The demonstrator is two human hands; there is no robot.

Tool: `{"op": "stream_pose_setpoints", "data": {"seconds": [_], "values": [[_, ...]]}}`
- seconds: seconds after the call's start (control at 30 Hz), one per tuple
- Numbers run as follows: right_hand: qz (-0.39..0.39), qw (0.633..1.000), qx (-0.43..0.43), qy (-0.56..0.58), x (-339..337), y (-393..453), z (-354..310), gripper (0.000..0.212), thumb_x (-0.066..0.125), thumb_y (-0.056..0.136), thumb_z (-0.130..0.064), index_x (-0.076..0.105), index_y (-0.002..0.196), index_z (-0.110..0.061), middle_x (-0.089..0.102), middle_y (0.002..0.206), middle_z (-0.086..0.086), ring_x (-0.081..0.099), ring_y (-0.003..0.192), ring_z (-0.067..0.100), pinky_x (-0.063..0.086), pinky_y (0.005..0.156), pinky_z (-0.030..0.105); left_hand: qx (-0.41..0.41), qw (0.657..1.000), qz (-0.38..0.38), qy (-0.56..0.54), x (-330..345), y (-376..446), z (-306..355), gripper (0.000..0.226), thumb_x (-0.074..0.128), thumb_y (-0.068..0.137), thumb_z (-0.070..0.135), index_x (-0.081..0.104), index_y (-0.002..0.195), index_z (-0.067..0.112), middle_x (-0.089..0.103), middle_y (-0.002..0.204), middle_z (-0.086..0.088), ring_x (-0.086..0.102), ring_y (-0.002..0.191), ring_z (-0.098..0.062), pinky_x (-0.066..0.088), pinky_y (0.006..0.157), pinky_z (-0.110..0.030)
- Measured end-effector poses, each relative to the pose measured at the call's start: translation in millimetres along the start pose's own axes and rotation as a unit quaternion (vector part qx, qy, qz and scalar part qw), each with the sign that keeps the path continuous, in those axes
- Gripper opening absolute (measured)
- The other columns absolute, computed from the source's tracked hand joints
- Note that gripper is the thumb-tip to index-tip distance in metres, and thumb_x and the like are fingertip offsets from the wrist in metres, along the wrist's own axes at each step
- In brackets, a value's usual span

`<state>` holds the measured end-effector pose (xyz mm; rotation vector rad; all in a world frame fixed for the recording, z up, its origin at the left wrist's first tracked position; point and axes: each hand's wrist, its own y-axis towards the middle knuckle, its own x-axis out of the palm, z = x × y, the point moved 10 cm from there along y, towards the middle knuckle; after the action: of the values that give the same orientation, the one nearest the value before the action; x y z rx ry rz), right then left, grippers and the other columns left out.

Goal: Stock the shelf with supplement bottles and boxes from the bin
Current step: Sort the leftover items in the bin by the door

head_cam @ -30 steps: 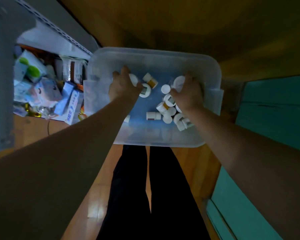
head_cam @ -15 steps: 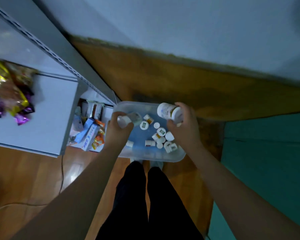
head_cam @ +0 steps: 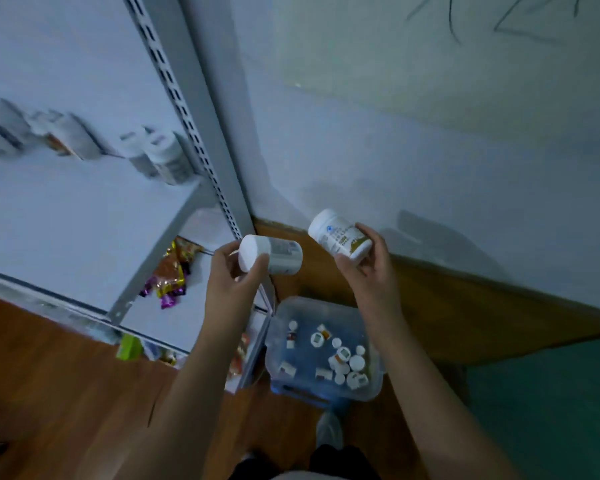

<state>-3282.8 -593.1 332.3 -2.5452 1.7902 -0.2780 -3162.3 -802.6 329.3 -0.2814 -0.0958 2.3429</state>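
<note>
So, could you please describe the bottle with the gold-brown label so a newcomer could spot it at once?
Start at the clear plastic bin on the floor by the wall. Above it two hands each hold a white bottle. Yours is in the right hand: the bottle with the gold-brown label, unlike the grey-labelled bottle the left hand holds.

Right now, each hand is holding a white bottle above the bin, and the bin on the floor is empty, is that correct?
Not quite: the head view shows the bin is not empty; small bottles lie in it. The left hand and right hand do each hold a white bottle.
</note>
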Motion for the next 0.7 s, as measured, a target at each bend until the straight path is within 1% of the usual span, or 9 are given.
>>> {"op": "stream_pose_setpoints", "data": {"seconds": [0.13,0.27,0.33,0.37,0.43,0.53,0.6,0.67,0.7], "values": [[-0.05,0.998,-0.042,0.002,52.0,-23.4,-50.9,0.048,0.067,0.09,-0.008,0.052,0.127,-0.034,0.059,0.13,-0.003,0.065,0.108,0.007,0.054,0.075,0.018,0.034,0.995,0.015,-0.098,-52.7,-11.2,47.8,0.031,0.062,0.094,0.029,0.057,0.123,0.021,0.066,0.111,0.006,0.063,0.091,0.003,0.05,0.066,-0.012],[-0.076,0.995,-0.061,0.014,117.8,-47.1,-75.9,0.039,0.067,0.092,-0.022,0.052,0.126,-0.033,0.062,0.125,-0.005,0.067,0.107,0.011,0.056,0.082,0.025,-0.045,0.957,0.043,-0.283,-111.9,-11.6,52.3,0.036,0.056,0.094,0.042,0.065,0.117,0.016,0.069,0.116,-0.011,0.064,0.096,-0.025,0.051,0.062,-0.029],[-0.074,0.995,-0.041,0.053,154.3,-58.5,-75.8,0.032,0.067,0.092,-0.026,0.056,0.121,-0.032,0.064,0.123,-0.001,0.068,0.106,0.015,0.055,0.089,0.032,-0.071,0.943,0.048,-0.321,-141.5,-18.0,52.9,0.047,0.055,0.094,0.047,0.062,0.126,0.013,0.066,0.123,-0.017,0.065,0.097,-0.031,0.057,0.069,-0.037],[-0.076,0.994,-0.033,0.078,172.0,-64.8,-74.8,0.028,0.066,0.093,-0.025,0.056,0.12,-0.029,0.064,0.122,0.001,0.069,0.105,0.015,0.054,0.091,0.035,-0.075,0.938,0.046,-0.335,-155.8,-22.4,54.0,0.05,0.055,0.094,0.048,0.059,0.13,0.014,0.065,0.125,-0.018,0.065,0.103,-0.034,0.059,0.079,-0.042],[-0.093,0.988,-0.015,0.125,207.4,-79.7,-73.4,0.025,0.06,0.096,-0.021,0.055,0.12,-0.02,0.063,0.122,0.004,0.071,0.101,0.015,0.054,0.091,0.035,-0.076,0.931,0.043,-0.354,-186.0,-28.9,54.7,0.047,0.053,0.096,0.046,0.058,0.13,0.015,0.067,0.12,-0.017,0.066,0.104,-0.032,0.054,0.092,-0.048],[-0.106,0.98,-0.001,0.169,248.3,-97.6,-67.1,0.049,0.067,0.084,-0.034,0.051,0.124,-0.011,0.063,0.123,0.012,0.071,0.103,0.022,0.054,0.087,0.034,-0.075,0.93,0.019,-0.359,-222.0,-29.9,50.9,0.038,0.049,0.099,0.043,0.06,0.121,0.014,0.071,0.099,-0.012,0.071,0.084,-0.024,0.054,0.088,-0.046],[-0.101,0.979,0.01,0.175,266.6,-104.4,-60.7,0.067,0.072,0.073,-0.037,0.048,0.128,-0.008,0.064,0.121,0.015,0.071,0.101,0.025,0.055,0.083,0.033,-0.073,0.937,0.009,-0.341,-241.3,-27.0,45.6,0.04,0.047,0.099,0.044,0.061,0.118,0.011,0.072,0.097,-0.013,0.07,0.08,-0.024,0.059,0.077,-0.04],[-0.098,0.977,0.026,0.186,281.1,-106.6,-51.3,0.066,0.071,0.073,-0.028,0.047,0.13,-0.006,0.063,0.121,0.018,0.071,0.099,0.028,0.056,0.082,0.034,-0.073,0.95,0.0,-0.304,-257.6,-22.9,40.5,0.046,0.046,0.1,0.045,0.059,0.122,0.007,0.069,0.101,-0.019,0.066,0.081,-0.03,0.056,0.052,-0.029],[-0.102,0.975,0.036,0.193,288.5,-107.4,-45.6,0.065,0.07,0.074,-0.025,0.047,0.131,-0.006,0.063,0.122,0.019,0.071,0.101,0.029,0.056,0.084,0.035,-0.073,0.957,-0.004,-0.279,-265.2,-19.7,37.1,0.047,0.046,0.1,0.045,0.059,0.123,0.006,0.069,0.099,-0.02,0.065,0.081,-0.031,0.052,0.047,-0.026]]}}
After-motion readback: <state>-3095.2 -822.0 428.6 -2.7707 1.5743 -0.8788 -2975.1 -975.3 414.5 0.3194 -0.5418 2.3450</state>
